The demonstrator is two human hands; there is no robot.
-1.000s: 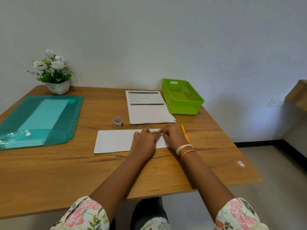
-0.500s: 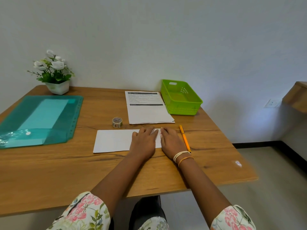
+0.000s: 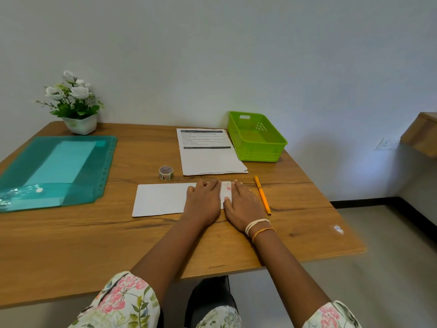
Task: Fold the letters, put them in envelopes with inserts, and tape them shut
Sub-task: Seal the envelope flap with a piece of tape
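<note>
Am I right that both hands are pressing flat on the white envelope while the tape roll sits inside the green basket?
Not quite. In the head view the tape roll stands on the table, left of the printed letters. Both hands, left and right, do press flat on the envelope.

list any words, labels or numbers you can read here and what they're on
None can be read.
Printed letters: dark header bars and lines of text, too small and blurred.
Tape roll: patterned, no legible words.
Envelope: a small pink mark between the left hand and right hand, unreadable.
</note>
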